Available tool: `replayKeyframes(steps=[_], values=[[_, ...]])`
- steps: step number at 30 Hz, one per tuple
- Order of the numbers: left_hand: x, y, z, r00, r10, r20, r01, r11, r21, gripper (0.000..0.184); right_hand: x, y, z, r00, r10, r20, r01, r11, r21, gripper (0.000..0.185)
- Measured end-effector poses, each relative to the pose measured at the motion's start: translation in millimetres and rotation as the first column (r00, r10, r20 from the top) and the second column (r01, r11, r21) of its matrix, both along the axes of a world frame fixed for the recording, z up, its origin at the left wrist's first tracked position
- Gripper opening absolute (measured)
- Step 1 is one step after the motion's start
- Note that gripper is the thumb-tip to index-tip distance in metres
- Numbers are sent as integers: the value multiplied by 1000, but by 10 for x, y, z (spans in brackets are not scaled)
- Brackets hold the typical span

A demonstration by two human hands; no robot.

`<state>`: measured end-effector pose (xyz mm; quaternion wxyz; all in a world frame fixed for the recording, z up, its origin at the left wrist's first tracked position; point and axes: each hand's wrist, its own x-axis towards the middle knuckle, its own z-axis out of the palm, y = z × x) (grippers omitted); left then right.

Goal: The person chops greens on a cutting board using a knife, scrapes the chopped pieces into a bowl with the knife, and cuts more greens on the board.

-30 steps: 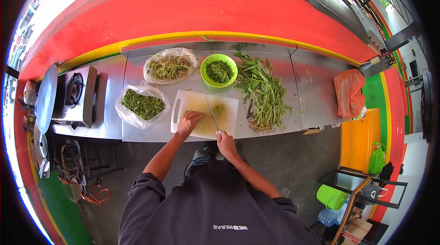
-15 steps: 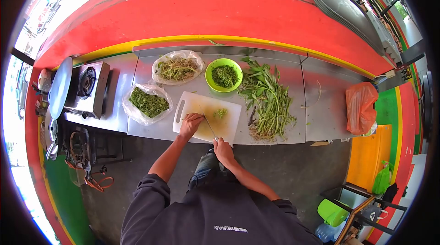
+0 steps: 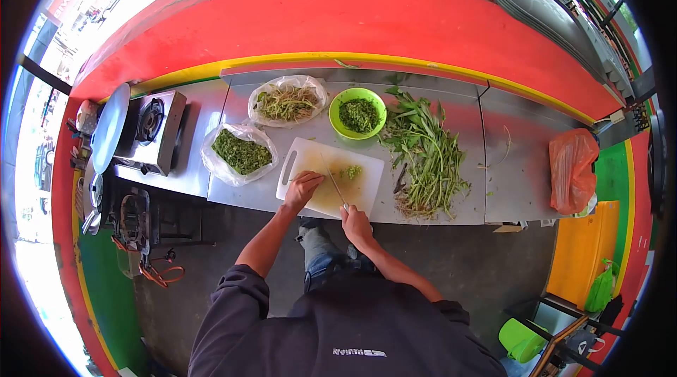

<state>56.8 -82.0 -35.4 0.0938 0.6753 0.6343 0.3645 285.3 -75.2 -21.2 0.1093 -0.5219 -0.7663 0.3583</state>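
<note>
My left hand (image 3: pixel 305 188) is closed on the left half of the white cutting board (image 3: pixel 377 172), its fingertips pressed together on what looks like a thin green stem (image 3: pixel 291 180). In my right hand (image 3: pixel 356 225), at the board's front edge, is the handle of a kitchen knife (image 3: pixel 337 186). Its blade slants away over the board, just right of my left fingertips. To the right of the blade lies a small pile of chopped green stems (image 3: pixel 350 172). Long leafy greens with roots (image 3: pixel 429 155) are heaped on the counter right of the board.
Behind the board stand a green bowl of chopped greens (image 3: pixel 358 116) and a plastic bag of root trimmings (image 3: pixel 285 103). Another bag of chopped greens (image 3: pixel 241 152) sits left of it. Farther left is a gas stove (image 3: pixel 151 130); an orange plastic bag (image 3: pixel 572 172) lies far right.
The whole view has shifted slightly, so the counter sits farther right. Both hands stay at the board, and the knife remains beside my left fingertips. More of one trouser leg shows below the counter.
</note>
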Motion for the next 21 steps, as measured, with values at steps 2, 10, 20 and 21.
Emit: replayKeyframes(steps=[2, 10, 20, 21], values=[[-24, -11, -22, 999, -15, -41, 16, 1000, 24, 20, 33, -67, 9, 1000, 14, 9, -14, 1000, 7, 38], [-9, -4, 4, 1000, -1, -9, 2, 1000, 31, 16, 13, -170, 105, 999, 14, 39, -12, 999, -41, 40], [-25, -12, 49, 1000, -15, -26, 16, 1000, 17, 17, -50, -291, 163, 998, -45, 38, 47, 997, -60, 39], [-28, -19, 30, 1000, -14, -18, 14, 1000, 13, 17, -45, -308, 163, 999, -39, 20, 39, 999, -30, 38]])
